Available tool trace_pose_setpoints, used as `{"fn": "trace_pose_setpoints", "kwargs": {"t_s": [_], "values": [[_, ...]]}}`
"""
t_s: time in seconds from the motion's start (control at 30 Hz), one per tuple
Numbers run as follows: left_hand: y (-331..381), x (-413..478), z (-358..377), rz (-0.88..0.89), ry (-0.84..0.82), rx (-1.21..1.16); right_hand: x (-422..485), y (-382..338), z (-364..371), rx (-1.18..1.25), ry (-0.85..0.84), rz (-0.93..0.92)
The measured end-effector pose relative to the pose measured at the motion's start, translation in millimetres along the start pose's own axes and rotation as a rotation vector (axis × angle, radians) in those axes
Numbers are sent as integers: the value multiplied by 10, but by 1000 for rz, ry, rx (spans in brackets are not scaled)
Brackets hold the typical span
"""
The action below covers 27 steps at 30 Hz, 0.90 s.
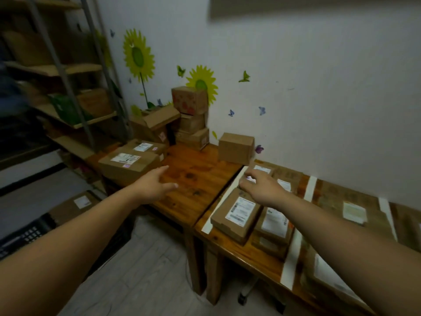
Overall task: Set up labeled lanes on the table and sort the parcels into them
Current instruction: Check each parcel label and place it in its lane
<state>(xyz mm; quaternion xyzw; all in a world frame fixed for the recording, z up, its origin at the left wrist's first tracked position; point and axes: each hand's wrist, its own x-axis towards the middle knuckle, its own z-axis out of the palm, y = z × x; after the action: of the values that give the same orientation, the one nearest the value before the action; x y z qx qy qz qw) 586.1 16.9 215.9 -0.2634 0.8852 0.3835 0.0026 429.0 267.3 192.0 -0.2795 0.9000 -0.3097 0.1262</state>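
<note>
Two open grips, left hand (157, 184) over table (201, 166), right hand (262, 189) over parcels (237, 215)

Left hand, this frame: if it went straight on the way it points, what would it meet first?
Probably the plain cardboard box standing by the wall. The open left hand points across bare tabletop toward it. Its height is unclear, so it might touch wood first.
</note>
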Motion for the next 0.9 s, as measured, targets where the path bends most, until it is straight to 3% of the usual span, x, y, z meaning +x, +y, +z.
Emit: {"fn": "trace_pose_setpoints", "kwargs": {"t_s": [0.4,0.67,0.9], "values": [[196,2122,-411,5,4,-42,2165,50,98,114,21,94],[444,3616,-268,87,-148,8,3112,274,109,117,77,254],[558,5072,45,211,-345,27,3886,392,135,129,225,466]]}}
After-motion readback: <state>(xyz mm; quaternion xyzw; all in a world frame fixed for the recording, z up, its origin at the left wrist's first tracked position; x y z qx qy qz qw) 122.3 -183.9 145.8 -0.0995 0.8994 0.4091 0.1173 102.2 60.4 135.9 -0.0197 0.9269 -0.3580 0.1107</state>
